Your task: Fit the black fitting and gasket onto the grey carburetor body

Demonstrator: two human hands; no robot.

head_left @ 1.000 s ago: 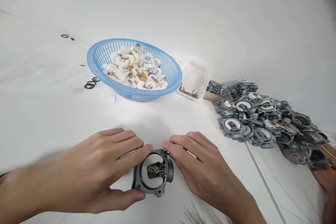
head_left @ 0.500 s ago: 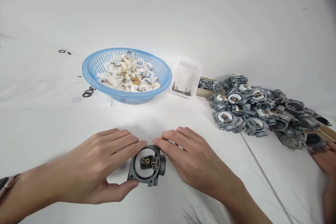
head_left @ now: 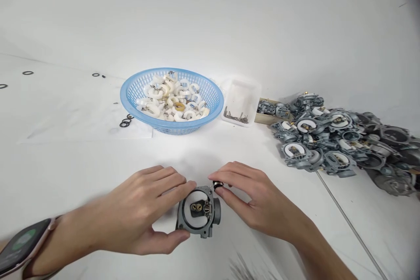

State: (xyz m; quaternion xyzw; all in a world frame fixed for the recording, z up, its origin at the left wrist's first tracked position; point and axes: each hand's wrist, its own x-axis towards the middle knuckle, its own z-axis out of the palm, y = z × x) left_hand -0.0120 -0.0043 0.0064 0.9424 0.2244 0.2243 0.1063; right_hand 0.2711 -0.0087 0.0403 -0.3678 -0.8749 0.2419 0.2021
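Note:
My left hand (head_left: 141, 210) is closed around the left side of a grey metal carburetor body (head_left: 207, 232), fingers along its top edge and thumb at its lower left corner. The open face of the carburetor points up, showing a white C-shaped float (head_left: 189, 211) with brass jets in the middle. Between the thumb and index finger of my right hand (head_left: 249, 197) is a small round black-and-metal piece (head_left: 218, 185), just off the carburetor's upper right corner. Its exact kind cannot be made out.
A blue plastic basket (head_left: 126, 100) holds many white floats. Beside it stands a white tray (head_left: 254, 103) with thin metal pins. Carburetors (head_left: 315, 140) are heaped at right, by a cardboard box (head_left: 265, 118). Black rubber rings (head_left: 124, 123) lie at left, a thin metal rod (head_left: 351, 227) at right.
My right hand has drawn back slightly from the carburetor's corner, and the small round piece now shows in its fingers. The view has shifted left; another person's hand at the right edge has left it.

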